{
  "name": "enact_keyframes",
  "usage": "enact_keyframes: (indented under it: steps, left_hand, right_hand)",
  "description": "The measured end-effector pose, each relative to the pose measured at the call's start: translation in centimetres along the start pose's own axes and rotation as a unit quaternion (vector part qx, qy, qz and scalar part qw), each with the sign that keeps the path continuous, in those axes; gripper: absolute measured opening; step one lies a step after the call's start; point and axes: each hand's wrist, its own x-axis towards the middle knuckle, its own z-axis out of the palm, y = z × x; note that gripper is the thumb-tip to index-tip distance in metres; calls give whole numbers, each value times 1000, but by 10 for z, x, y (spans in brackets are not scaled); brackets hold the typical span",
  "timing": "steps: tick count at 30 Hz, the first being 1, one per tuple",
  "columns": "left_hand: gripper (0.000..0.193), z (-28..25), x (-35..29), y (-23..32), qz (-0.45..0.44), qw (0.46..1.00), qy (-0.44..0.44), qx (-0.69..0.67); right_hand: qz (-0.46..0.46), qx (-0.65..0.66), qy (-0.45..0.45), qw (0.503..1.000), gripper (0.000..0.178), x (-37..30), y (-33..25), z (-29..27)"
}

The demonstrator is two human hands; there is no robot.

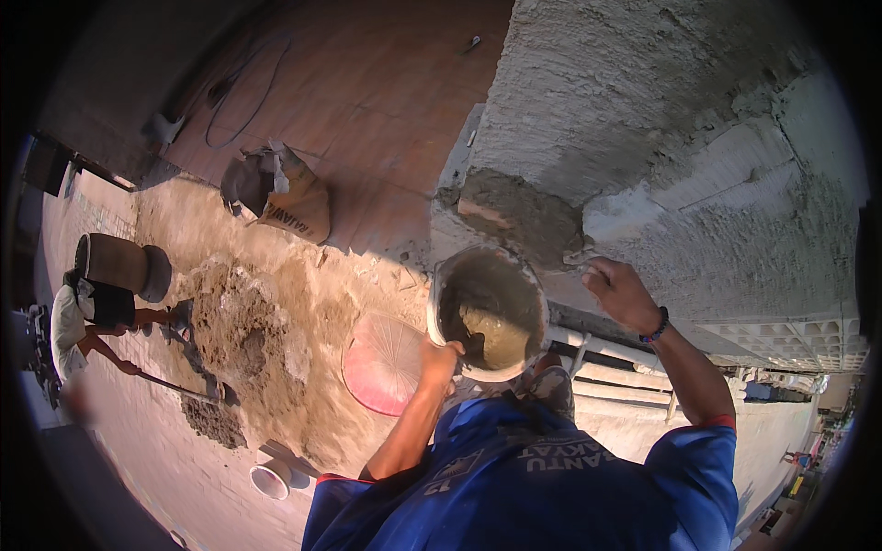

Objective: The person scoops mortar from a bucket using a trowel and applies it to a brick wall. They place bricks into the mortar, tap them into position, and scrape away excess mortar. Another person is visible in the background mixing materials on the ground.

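Observation:
My left hand (pixel 440 361) is closed on the rim of a pale round bucket (pixel 537 285), held in front of my body. Wet grey-brown mortar (pixel 501 332) lies inside it, part in sun and part in shadow. Beyond the bucket, my right hand (pixel 625 294) is closed round a trowel (pixel 579 258) close to the wall. Its blade is hard to tell from the mortar around it. A rough layer of fresh mortar (pixel 528 216) covers the ledge at the wall's foot, beside the trowel. The rough grey wall (pixel 634 110) rises on the right.
At left, another person (pixel 72 331) bends over a mortar heap (pixel 243 340) with a long-handled tool. A torn paper sack (pixel 299 197) lies on the reddish tiled floor (pixel 377 110). A pink round object (pixel 390 363), a white bucket (pixel 271 478) and pale pipes (pixel 625 376) are near me.

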Motion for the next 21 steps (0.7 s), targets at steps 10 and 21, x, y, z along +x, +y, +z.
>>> enact_keyframes:
  steps: [10, 21]
  left_hand:
    - [31, -4, 6, -36, -37, 996, 66, -51]
    - [36, -35, 7, -47, -71, 995, 75, -11]
  right_hand:
    - [36, -50, -27, 998, 38, 7, 66, 89]
    - [-9, -58, 63, 996, 39, -4, 63, 57]
